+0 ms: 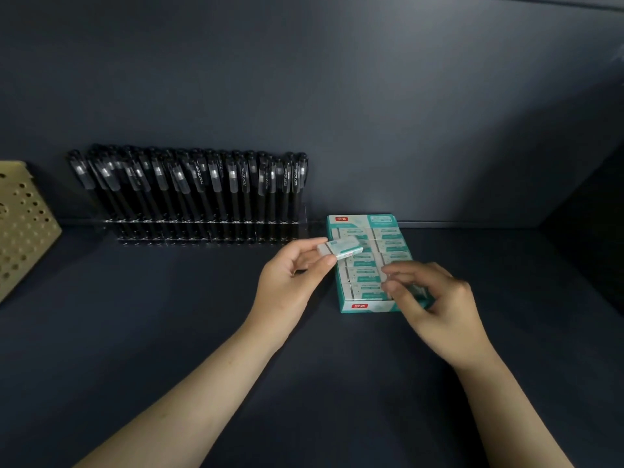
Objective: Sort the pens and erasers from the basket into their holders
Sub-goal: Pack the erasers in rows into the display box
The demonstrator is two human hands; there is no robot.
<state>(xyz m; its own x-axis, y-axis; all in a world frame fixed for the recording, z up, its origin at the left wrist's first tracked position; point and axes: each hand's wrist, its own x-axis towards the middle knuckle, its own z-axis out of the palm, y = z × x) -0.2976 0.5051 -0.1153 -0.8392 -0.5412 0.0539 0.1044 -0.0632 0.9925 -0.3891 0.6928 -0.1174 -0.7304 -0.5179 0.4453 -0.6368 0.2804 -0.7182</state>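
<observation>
While your left hand (293, 282) pinches one eraser (341, 250) over the eraser box's (371, 307) left edge, your right hand (439, 298) curls at the box's near right corner, grip too blurred to tell, pens (202, 187) racked left of the box

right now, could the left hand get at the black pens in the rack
Likely yes: nothing lies between the left hand and the pens, but its fingers already pinch an eraser.
</observation>
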